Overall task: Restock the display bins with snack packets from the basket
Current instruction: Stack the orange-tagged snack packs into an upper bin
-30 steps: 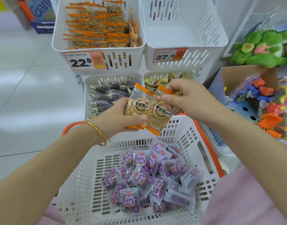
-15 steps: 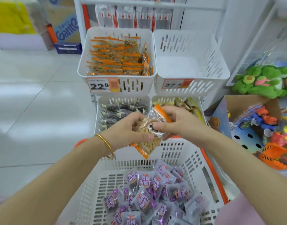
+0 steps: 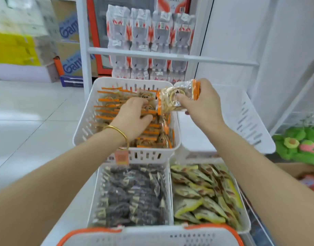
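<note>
Both arms reach out over the basket [image 3: 152,236]: left hand [image 3: 135,116] palm down on the orange-edged packets [image 3: 108,100] in the upper left bin [image 3: 81,132], fingers dug in, grip impossible to tell. Right hand [image 3: 204,107] clamps thumb and fingers on snack packets [image 3: 175,100] above that bin's right rim; their print blurs, only "Gan" reads on a box [image 3: 69,31].
</note>
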The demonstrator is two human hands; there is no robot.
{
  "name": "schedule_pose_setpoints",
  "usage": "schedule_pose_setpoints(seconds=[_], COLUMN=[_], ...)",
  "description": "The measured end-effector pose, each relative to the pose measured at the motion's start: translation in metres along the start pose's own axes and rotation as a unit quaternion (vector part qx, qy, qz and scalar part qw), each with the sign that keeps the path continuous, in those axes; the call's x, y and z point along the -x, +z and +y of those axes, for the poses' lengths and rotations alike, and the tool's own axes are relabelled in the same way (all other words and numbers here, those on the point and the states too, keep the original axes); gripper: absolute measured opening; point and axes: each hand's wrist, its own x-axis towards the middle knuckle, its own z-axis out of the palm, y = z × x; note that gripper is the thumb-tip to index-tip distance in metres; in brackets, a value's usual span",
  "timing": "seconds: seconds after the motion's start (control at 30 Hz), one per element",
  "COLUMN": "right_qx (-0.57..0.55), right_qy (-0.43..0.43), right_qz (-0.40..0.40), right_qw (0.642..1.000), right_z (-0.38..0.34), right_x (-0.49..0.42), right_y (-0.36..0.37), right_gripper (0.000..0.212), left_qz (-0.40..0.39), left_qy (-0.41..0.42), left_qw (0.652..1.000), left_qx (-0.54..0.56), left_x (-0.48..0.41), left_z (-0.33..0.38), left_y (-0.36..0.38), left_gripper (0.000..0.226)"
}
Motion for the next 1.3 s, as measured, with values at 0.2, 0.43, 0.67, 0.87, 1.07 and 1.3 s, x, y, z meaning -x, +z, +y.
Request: schedule_pose_setpoints(seconds=[0.2, 0.43, 0.67, 0.87, 1.07, 1.3], right_qx=[0.124, 0.277, 0.379, 0.446, 0.343, 0.4], right_qy=[-0.066, -0.108, -0.111, -0.063, -0.048, -0.182], right_qz=[0.08, 0.106, 0.084, -0.001, -0.012, -0.157], right_qw=[0.987, 0.949, 0.915, 0.893, 0.938, 0.884], right_z=[0.014, 0.035, 0.036, 0.024, 0.019, 0.049], right_x=[-0.068, -0.082, -0.079, -0.095, -0.088, -0.065], right_y=[0.059, 0.079, 0.095, 0.115, 0.086, 0.076], right_gripper=[0.023, 0.025, 0.021, 0.024, 0.02, 0.051], left_qz=[-0.018, -0.038, -0.02, -0.015, -0.011, -0.011], left_qy=[0.05, 0.052, 0.037, 0.082, 0.065, 0.057], left_qw=[0.978, 0.957, 0.964, 0.971, 0.975, 0.968], left_qx=[-0.203, -0.284, -0.264, -0.225, -0.214, -0.243], left_x=[-0.073, -0.092, -0.083, -0.078, -0.08, -0.086], left_z=[-0.029, -0.044, -0.052, -0.047, -0.045, -0.037], left_y=[0.031, 0.041, 0.038, 0.036, 0.036, 0.041], left_gripper=[0.055, 0.054, 0.057, 0.053, 0.057, 0.057])
